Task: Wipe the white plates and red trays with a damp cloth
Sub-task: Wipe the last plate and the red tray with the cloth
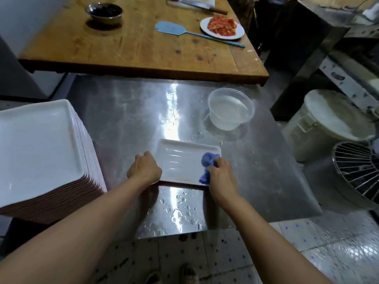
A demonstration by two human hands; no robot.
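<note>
A white rectangular plate [184,160] lies on the steel table [127,111], near its front edge. It is shallow, with rounded corners, a raised rim and faint parallel ridges across its floor; a thin brownish smear runs along its near rim, and a dark red edge shows just beneath that rim. The left hand [144,169] grips the plate's left edge, fingers curled over the rim. The right hand [221,177] holds a bunched blue cloth [207,167] and presses it onto the plate's right side, the cloth trailing down to the near right corner. Water drops bead on the steel in front of the plate.

At the left of the table stands a tall stack of white rectangular plates [39,144], its lower layers reddish brown. Behind and to the right of the plate sits a clear plastic tub of water [230,109]. Farther back, a wooden table [131,46] carries a metal bowl [104,12], a blue spatula [184,32] and a round plate of chopped red food [222,27].
</note>
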